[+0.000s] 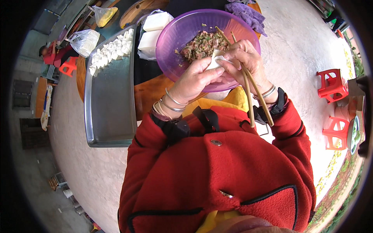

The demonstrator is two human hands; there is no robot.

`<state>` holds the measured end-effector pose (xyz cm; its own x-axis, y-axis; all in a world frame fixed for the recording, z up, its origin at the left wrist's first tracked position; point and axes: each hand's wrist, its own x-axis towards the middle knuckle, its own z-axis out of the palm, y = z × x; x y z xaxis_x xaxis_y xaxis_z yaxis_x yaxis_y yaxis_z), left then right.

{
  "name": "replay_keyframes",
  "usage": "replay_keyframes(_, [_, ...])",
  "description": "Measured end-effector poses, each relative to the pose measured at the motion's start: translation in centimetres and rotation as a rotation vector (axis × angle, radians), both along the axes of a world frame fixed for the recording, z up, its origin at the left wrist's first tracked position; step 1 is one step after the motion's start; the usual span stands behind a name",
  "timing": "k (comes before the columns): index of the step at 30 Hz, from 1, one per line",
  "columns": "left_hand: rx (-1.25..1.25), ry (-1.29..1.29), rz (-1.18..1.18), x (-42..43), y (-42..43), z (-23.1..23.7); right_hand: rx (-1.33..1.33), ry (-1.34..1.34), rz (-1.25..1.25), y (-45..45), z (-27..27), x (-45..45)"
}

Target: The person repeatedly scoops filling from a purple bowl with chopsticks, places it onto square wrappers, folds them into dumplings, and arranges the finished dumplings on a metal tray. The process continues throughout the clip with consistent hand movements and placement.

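A dumpling wrapper (pixel 216 62) is pinched between both hands over the near side of a purple plastic bowl (pixel 170 38). My left hand (pixel 198 74) grips the wrapper's left side. My right hand (pixel 246 59) holds its other side, with a pair of wooden chopsticks (pixel 250 93) lodged in the same hand, their thick ends pointing back at my body. Minced meat filling with green bits (pixel 202 45) lies in the bowl. Two stacks of white wrappers (pixel 151 42) in a plastic bag stand left of the bowl. Folded dumplings (pixel 112 51) fill the far end of a metal tray (pixel 112 107).
Beyond the tray are a bagged white block (pixel 86 40) and a bag of yellow food (pixel 105 17). A purple towel (pixel 246 16) lies behind the bowl. Red plastic stools (pixel 333 85) stand at right. Another person (pixel 54 56) is at far left, near a red stool (pixel 69 66).
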<state>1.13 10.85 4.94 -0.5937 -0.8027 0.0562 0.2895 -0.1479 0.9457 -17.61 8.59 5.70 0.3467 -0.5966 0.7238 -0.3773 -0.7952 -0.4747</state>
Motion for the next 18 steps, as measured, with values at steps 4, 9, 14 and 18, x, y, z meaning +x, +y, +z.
replay_keyframes(4, [-0.031,-0.027,-0.071,0.7,-0.5,0.5,-0.038,0.05,0.086,-0.5,0.5,-0.6])
replay_keyframes(9, [-0.088,-0.104,-0.158,1.4,-1.2,1.5,-0.029,0.075,0.098,-0.4,1.3,-0.7])
replay_keyframes(14, [-0.137,-0.091,-0.108,1.3,-1.3,2.5,0.007,0.053,0.077,0.2,1.6,-1.3])
replay_keyframes(18, [-0.021,0.009,-0.032,0.8,-1.2,2.8,-0.028,0.03,0.089,0.0,1.3,-1.4])
